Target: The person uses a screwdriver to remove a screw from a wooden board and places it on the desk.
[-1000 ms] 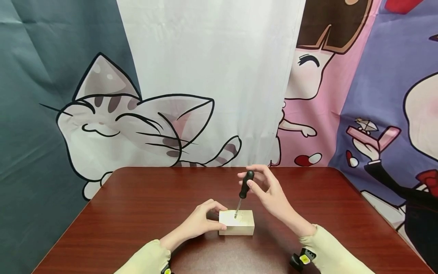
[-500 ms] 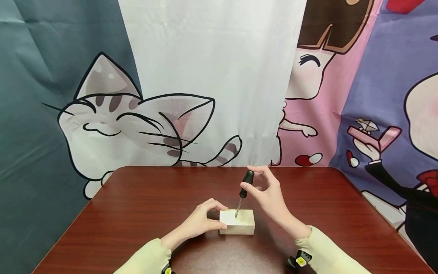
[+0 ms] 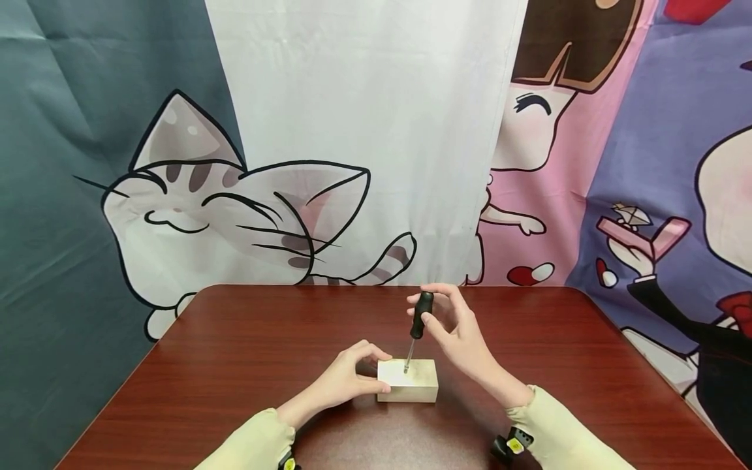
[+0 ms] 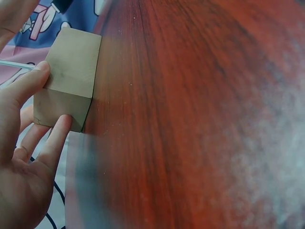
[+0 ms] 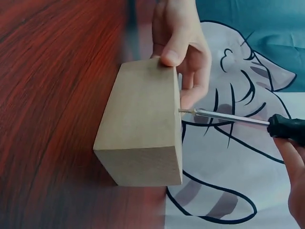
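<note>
A pale wooden block (image 3: 408,393) lies on the table in front of the person. My left hand (image 3: 337,378) holds its left end, thumb at the near edge and fingers behind; the left wrist view also shows a fingertip on the block's end face. Between the thumb and fingers of my right hand (image 3: 464,336) is the black handle of a screwdriver (image 3: 421,316), which stands nearly upright with its top leaning right. A small screw (image 5: 186,111) juts from the block's top face in the right wrist view, and the screwdriver's tip meets its head.
The dark red-brown wooden table (image 3: 264,326) reaches back to a printed cloth backdrop (image 3: 376,130) with cartoon figures. A strapped wrist camera (image 3: 512,445) hangs under the right sleeve, close over the table. A dark cable (image 4: 58,191) shows below the left hand.
My right thumb and fingers rolled across the screwdriver handle and then shifted back. The handle leans slightly less to the right. My left hand and the block stay in place.
</note>
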Demonstrator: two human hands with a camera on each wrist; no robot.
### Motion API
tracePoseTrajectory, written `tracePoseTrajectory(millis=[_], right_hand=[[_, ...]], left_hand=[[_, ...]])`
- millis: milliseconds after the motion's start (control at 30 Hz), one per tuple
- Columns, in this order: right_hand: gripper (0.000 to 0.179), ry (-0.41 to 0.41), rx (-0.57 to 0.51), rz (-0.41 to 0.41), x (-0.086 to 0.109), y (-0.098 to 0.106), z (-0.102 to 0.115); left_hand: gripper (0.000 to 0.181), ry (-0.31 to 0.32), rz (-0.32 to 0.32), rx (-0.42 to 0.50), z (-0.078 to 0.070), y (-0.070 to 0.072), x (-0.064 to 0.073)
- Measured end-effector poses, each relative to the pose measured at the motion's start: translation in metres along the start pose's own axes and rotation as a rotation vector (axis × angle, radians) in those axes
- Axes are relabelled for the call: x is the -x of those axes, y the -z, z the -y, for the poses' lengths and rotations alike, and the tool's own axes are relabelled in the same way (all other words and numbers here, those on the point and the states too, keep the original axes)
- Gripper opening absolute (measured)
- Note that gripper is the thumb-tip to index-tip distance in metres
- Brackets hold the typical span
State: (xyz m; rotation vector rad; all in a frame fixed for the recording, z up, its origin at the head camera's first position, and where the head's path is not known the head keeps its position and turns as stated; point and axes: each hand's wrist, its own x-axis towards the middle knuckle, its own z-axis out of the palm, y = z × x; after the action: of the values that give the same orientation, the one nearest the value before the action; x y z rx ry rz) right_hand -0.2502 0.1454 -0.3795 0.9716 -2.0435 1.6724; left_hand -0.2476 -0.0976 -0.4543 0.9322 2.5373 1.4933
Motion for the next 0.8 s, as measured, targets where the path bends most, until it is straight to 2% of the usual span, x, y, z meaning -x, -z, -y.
tracePoseTrajectory(millis=[233,400,633,800], right_hand=[[0.049,-0.059,0.091,-0.134,0.001,-0.007,0.004],[0.045,-0.065,0.056,-0.125,-0.002,-0.007,0.007],[0.041,-0.078,0.061,-0.114,-0.003,0.000,0.007],[0.042,-0.075,0.036,-0.124,-0.001,0.004,0.002]], left_hand=[[0.041,0.007,0.003,-0.008,0.001,0.000,0.000],[0.041,0.005,0.001,-0.008,0.000,0.001,0.000],[0.042,0.010,0.007,0.040,-0.001,0.001,0.001],[0.042,0.008,0.011,0.029,-0.001,0.001,0.000]])
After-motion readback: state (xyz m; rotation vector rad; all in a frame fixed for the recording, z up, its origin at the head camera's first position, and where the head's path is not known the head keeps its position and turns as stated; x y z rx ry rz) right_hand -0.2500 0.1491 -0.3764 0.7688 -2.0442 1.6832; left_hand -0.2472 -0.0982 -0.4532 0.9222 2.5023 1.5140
